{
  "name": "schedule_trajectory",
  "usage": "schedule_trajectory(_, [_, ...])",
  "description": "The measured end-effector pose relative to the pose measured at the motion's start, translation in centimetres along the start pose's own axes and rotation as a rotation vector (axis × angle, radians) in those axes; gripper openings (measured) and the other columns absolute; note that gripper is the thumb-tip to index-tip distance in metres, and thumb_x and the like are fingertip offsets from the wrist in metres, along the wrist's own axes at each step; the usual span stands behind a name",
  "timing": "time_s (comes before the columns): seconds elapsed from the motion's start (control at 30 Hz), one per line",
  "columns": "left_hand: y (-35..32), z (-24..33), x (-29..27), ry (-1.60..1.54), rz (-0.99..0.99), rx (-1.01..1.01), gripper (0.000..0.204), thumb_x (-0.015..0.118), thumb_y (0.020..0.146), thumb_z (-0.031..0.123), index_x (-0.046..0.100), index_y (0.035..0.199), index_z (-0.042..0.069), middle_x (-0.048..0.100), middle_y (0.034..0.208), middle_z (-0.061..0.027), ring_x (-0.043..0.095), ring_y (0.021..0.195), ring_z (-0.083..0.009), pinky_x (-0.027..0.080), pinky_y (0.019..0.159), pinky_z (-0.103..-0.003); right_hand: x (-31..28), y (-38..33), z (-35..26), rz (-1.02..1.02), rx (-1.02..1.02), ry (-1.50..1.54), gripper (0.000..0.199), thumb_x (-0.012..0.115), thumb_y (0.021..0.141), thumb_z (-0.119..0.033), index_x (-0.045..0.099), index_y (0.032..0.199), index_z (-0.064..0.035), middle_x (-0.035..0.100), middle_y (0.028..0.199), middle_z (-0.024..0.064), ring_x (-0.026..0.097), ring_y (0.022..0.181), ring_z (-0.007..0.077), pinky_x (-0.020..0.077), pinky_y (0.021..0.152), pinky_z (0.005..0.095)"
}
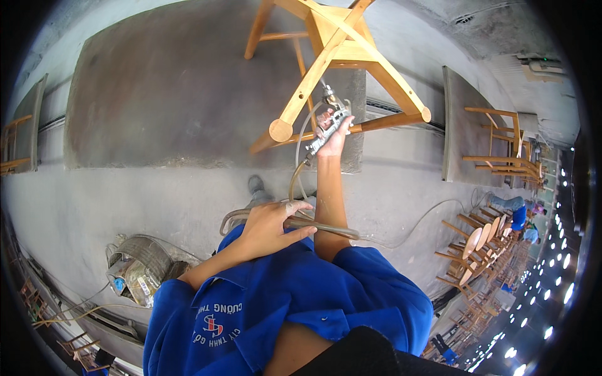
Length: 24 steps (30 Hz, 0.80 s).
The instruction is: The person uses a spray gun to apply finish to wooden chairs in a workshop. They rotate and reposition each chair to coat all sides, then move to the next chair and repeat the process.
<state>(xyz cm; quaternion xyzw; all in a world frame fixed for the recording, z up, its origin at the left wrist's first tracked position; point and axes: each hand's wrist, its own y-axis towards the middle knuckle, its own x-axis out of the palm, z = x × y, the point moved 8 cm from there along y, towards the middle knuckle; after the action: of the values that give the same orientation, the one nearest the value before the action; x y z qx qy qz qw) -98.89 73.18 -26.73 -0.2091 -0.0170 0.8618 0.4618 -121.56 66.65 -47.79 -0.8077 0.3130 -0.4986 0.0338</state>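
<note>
My right hand point(334, 135) is wrapped round a metal spray gun point(326, 125), its nozzle pointing up at a wooden chair. The light varnished wooden chair point(338, 44) is tipped, legs and crossed braces toward me, just beyond the gun. Thin hoses run down from the gun's rear end. In front of my body, my left hand point(269, 227) is closed round a thick brownish hose point(326, 228), which passes between thumb and fingers. Part of the hose is hidden behind that hand.
A large dark panel point(188, 88) stands behind the chair. A bucket-like container point(144, 263) with a plastic-wrapped item sits at lower left. Chairs point(501, 144) and stools point(476, 244) crowd the right, with people point(519, 219) beyond. A thin hose point(414, 229) trails across the floor.
</note>
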Motion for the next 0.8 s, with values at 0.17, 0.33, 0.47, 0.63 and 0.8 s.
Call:
schedule_trajectory(0.17, [-0.9, -1.8, -1.8, -0.05, 0.086, -0.117, 0.038, 0.078, 0.082, 0.031, 0.069, 0.114, 0.014, 0.067, 0.073, -0.005, 0.057, 0.059, -0.015, 0.045, 0.058, -0.028, -2.3, 0.8, 2.7, 0.261, 0.041, -0.244, 0.064, 0.042, 0.093, -0.071, 0.058, 0.094, -0.0093, 0.055, 0.072, 0.0013, 0.054, 0.061, 0.0127, 0.0341, 0.041, 0.0237])
schedule_trajectory(0.33, [-1.2, -2.9, -3.4, -0.161, 0.155, -0.111, 0.04, 0.074, 0.083, 0.039, 0.07, 0.111, 0.011, 0.057, 0.061, -0.0057, 0.054, 0.056, -0.0172, 0.043, 0.056, -0.032, -4.5, -1.8, 2.4, 0.432, 0.042, -0.447, 0.058, 0.047, 0.094, -0.067, 0.06, 0.091, -0.0102, 0.057, 0.066, 0.002, 0.061, 0.06, 0.0169, 0.0375, 0.046, 0.0256])
schedule_trajectory(0.47, [-0.3, -2.2, -2.4, -0.285, 0.021, -0.026, 0.037, 0.073, 0.085, 0.036, 0.069, 0.113, 0.011, 0.053, 0.06, -0.0036, 0.051, 0.055, -0.0141, 0.041, 0.055, -0.03, -1.5, -6.1, -1.5, 0.483, -0.005, -0.633, 0.044, 0.054, 0.096, -0.056, 0.061, 0.088, -0.0136, 0.059, 0.067, 0.0002, 0.06, 0.057, 0.0143, 0.036, 0.044, 0.0263])
schedule_trajectory(0.63, [1.1, 0.9, -1.0, -0.365, -0.132, 0.219, 0.036, 0.07, 0.088, 0.032, 0.065, 0.118, 0.013, 0.048, 0.059, -0.0012, 0.047, 0.054, -0.0129, 0.04, 0.056, -0.03, 11.4, -12.5, -14.7, 0.254, -0.273, -1.285, 0.028, 0.064, 0.096, -0.036, 0.068, 0.087, -0.0095, 0.061, 0.064, -0.0029, 0.051, 0.053, 0.0049, 0.0348, 0.046, 0.0234])
schedule_trajectory(0.8, [1.1, 2.5, -2.3, -0.436, -0.171, 0.436, 0.04, 0.065, 0.092, 0.035, 0.065, 0.122, 0.009, 0.055, 0.068, -0.0013, 0.046, 0.059, -0.0103, 0.038, 0.056, -0.027, 28.2, -18.6, -22.2, -0.103, -1.142, -1.551, 0.019, 0.067, 0.093, -0.008, 0.066, 0.108, 0.0018, 0.066, 0.082, 0.0032, 0.059, 0.073, 0.008, 0.0497, 0.069, 0.0249])
